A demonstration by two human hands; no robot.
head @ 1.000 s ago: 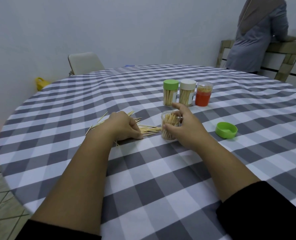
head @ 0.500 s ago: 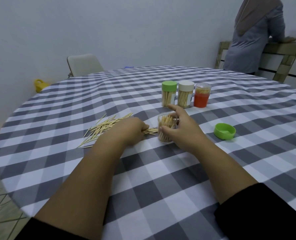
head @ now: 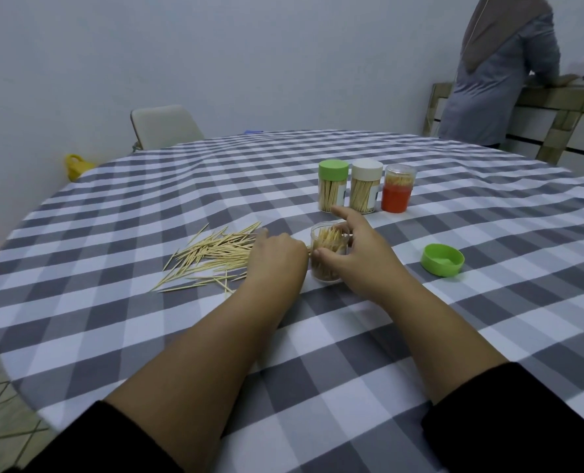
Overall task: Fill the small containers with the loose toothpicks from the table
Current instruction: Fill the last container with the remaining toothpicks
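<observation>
A round table (head: 420,336) under a grey-and-white checked cloth fills most of the frame. In its middle lies a fan of loose toothpicks (head: 212,256), just left of an open clear jar (head: 328,256) already well stocked. Behind the jar, three more jars stand in a row: green-capped (head: 332,186), white-capped (head: 365,187) and red (head: 398,194). A loose green lid (head: 442,259) sits at mid-right.

The right hand (head: 362,254) grips the open jar, thumb in front and forefinger stretched over the rim. The left hand (head: 276,259) is curled over the near end of the pile; whether it pinches any sticks cannot be told.

The jar looks light, so a sideways nudge could tip it and spill its contents, and sticks swept too fast may roll away.
</observation>
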